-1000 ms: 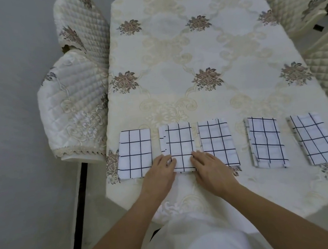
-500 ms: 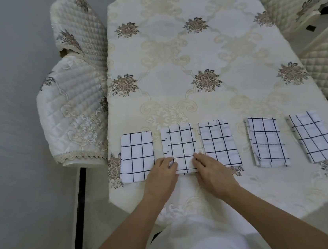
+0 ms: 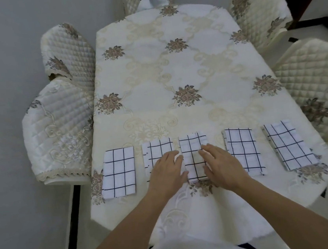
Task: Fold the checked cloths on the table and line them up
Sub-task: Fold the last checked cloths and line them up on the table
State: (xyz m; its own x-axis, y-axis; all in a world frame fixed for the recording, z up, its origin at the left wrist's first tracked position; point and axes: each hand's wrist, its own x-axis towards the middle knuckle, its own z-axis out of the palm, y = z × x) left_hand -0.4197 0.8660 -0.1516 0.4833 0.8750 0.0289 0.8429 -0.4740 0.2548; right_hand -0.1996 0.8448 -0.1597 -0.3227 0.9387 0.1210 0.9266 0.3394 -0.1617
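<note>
Both hands have shifted one cloth to the right since 0.5 s ago. Then they bracketed the near edge of the second cloth (image 3: 156, 152); now they flank the middle cloth (image 3: 192, 156). Your left hand (image 3: 168, 173) lies flat on the second cloth's right half, fingers straight, gripping nothing. Your right hand (image 3: 220, 164) is also flat, resting on the middle cloth's right edge. The first cloth (image 3: 119, 172) lies left of your left hand. The fourth cloth (image 3: 243, 152) and fifth cloth (image 3: 289, 145) lie right of your right hand. All five sit in one row on the table (image 3: 173, 71).
</note>
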